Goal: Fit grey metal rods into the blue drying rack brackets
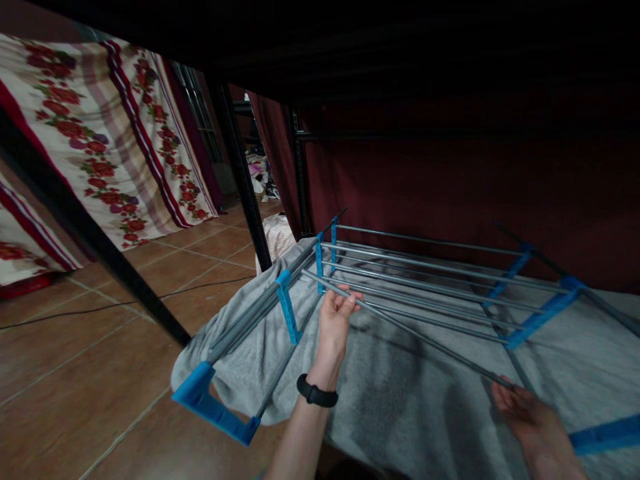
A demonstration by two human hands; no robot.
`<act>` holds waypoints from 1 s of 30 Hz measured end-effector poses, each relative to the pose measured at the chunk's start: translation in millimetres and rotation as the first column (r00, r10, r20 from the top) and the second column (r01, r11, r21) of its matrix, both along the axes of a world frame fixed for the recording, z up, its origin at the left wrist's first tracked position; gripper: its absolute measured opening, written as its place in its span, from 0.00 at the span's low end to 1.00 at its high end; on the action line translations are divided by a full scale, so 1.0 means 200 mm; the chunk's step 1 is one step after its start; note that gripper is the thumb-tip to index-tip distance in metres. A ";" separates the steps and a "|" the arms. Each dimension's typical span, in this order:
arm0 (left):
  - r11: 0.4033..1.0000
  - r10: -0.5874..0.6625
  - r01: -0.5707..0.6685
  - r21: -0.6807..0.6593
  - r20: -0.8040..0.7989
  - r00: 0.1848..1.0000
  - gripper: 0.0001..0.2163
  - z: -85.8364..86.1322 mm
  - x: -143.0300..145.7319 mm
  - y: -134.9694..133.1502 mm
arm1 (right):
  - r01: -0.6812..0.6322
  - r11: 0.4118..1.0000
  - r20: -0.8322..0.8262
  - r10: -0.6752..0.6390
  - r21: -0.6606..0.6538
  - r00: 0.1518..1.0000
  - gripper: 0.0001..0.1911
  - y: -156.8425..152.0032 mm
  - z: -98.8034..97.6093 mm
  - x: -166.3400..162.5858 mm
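Observation:
A thin grey metal rod (425,339) slants across the middle of the view, held in both hands. My left hand (339,308) pinches it near its far left end, and a dark band circles that wrist. Around the rod's near right end my right hand (520,403) is closed. Behind lies a rack of grey rods (430,272) joined by blue plastic brackets, including a left bracket (288,307) and a right bracket (545,312). The held rod's left tip is close to the left brackets; whether it touches them I cannot tell.
The rack rests on a grey blanket (380,393) on a bunk. A black bed post (243,180) and a slanting black bar (90,227) stand at left. A blue corner piece (215,407) juts over the tiled floor (60,360). A floral cloth (100,147) hangs beyond.

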State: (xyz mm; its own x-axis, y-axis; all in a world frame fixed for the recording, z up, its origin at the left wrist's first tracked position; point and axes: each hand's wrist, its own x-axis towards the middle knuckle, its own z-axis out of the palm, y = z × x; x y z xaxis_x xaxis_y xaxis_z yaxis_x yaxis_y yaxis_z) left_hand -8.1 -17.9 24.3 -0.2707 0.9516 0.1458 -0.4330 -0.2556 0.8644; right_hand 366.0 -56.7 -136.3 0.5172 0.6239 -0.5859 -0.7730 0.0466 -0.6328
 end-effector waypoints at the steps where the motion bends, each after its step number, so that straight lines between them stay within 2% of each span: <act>1: 1.000 -0.009 0.009 -0.001 0.000 1.000 0.12 0.00 0.01 0.00 | 0.018 1.000 -0.010 -0.018 -0.025 1.000 0.18 0.00 0.01 -0.02; 4: 0.999 -0.036 0.036 -0.009 0.013 0.999 0.13 0.01 0.03 -0.01 | 0.015 0.997 -0.036 -0.017 -0.072 0.999 0.15 0.02 0.04 -0.08; 9: 0.998 -0.061 0.061 0.001 0.005 0.998 0.13 0.00 0.07 -0.01 | -0.099 0.991 -0.033 0.096 -0.086 0.995 0.12 0.02 0.02 -0.19; 15: 0.997 -0.071 0.072 0.014 -0.024 0.997 0.14 -0.02 0.07 0.00 | -0.165 0.983 -0.017 0.164 -0.080 0.986 0.10 0.01 -0.01 -0.28; 22: 0.997 -0.069 0.071 0.019 -0.061 0.996 0.15 -0.03 0.07 0.01 | -0.241 0.970 0.070 0.241 -0.014 0.968 0.08 0.00 -0.06 -0.32; 27: 0.997 -0.069 0.070 0.018 -0.067 0.995 0.14 -0.04 0.07 0.01 | -0.328 0.943 0.104 0.331 -0.050 0.938 0.09 -0.01 -0.04 -0.40; 30: 0.998 -0.068 0.069 0.012 -0.071 0.995 0.14 -0.04 0.07 0.01 | -0.424 0.904 0.113 0.427 -0.055 0.897 0.09 -0.03 -0.01 -0.45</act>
State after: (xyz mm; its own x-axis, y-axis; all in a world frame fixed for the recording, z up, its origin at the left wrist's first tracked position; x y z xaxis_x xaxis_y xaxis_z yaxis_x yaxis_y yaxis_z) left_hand 6.6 -15.2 16.1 -0.1933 0.9652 0.1763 -0.3877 -0.2402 0.8899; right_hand 275.5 -62.1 -138.7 0.2731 0.7845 -0.5567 -0.6333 -0.2890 -0.7180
